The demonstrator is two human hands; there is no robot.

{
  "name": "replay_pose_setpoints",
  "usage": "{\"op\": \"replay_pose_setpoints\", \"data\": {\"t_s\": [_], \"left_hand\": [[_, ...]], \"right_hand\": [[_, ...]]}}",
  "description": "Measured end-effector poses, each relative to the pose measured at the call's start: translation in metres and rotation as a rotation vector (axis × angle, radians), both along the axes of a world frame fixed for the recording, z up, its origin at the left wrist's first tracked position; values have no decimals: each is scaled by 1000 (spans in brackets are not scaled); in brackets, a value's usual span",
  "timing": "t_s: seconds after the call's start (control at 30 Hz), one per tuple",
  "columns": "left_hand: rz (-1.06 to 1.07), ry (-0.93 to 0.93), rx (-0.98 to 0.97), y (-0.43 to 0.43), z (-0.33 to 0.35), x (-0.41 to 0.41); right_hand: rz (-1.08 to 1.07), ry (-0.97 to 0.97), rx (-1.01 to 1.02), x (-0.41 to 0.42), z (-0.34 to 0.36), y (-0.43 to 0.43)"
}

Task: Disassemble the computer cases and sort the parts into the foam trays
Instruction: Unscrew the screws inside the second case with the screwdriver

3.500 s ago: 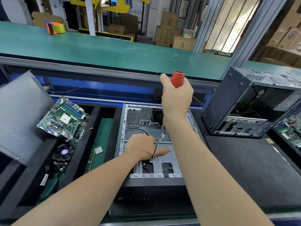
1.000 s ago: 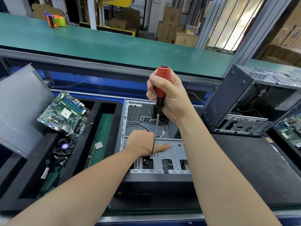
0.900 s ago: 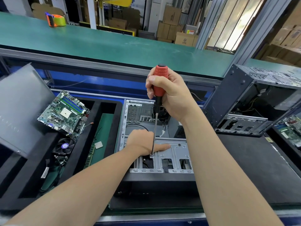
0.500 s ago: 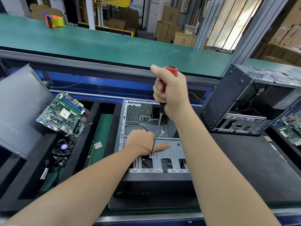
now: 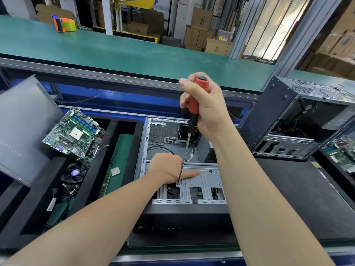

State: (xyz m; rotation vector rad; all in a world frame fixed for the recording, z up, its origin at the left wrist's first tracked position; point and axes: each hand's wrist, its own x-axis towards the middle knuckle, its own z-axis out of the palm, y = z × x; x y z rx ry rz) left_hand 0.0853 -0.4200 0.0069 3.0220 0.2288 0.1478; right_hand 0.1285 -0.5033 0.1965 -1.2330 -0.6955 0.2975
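Note:
An open computer case (image 5: 163, 135) lies flat in front of me, its silver drive bracket (image 5: 203, 179) toward the near side. My right hand (image 5: 205, 110) grips the red handle of a long screwdriver (image 5: 194, 104), held nearly upright, with its tip on a screw (image 5: 178, 183) in the bracket. Beside the shaft, my left hand (image 5: 167, 168) rests on the bracket, its thumb stretched out to the right along the metal. Black foam trays (image 5: 115, 143) sit to the left and hold a green motherboard (image 5: 75, 134), a cooler fan (image 5: 74, 174) and a small CPU chip (image 5: 115, 171).
A second, dark case (image 5: 292, 120) stands open on its side at the right on a black mat (image 5: 288, 189). A grey side panel (image 5: 23, 127) leans at the far left. A green conveyor belt (image 5: 134, 52) runs behind, with an orange tape dispenser (image 5: 64, 23) on it.
My right hand has shifted its hold around the red handle while the tip stays on the same screw. My left hand has not moved from the bracket.

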Motion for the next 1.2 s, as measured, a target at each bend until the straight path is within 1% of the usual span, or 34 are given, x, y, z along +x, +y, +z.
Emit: {"op": "replay_pose_setpoints", "data": {"t_s": [0.07,0.13,0.2,0.3,0.43,0.5,0.57,0.63,0.73,0.8,0.87,0.97,1.03,1.07,1.13,1.2], "left_hand": [[1,8,-6,0,1,-1],[3,15,-1,1,2,-2],[-1,24,-1,1,4,-3],[-13,25,3,0,7,-4],[-14,9,11,0,6,-3],[-16,3,11,1,3,-1],[-8,-12,7,0,1,-1],[-2,-20,3,1,0,-1],[-2,-41,1,2,-3,0],[-3,-54,-2,2,-4,1],[2,-51,-5,2,-4,1],[2,-36,-8,2,-4,1],[0,-29,-9,2,-3,1],[-4,-29,-14,1,-2,0],[-15,-37,-27,1,0,-1],[-30,-43,-35,1,1,-1]], "right_hand": [[-220,5,-34,-6,1,1],[-348,93,-13,-12,2,3],[-399,165,27,-17,3,5],[-429,148,43,-22,3,8],[-387,144,72,-18,-1,11],[-338,143,38,-13,-3,12],[-222,143,2,-7,-4,12],[-35,137,-3,-1,-4,10],[288,132,41,5,-5,6],[395,135,75,6,-6,5],[323,118,82,6,-8,6],[67,66,57,2,-6,4],[-115,34,-7,-4,-2,4],[-217,42,-37,-7,1,5],[-386,118,-41,-11,4,10],[-496,134,-40,-15,5,15]]}}
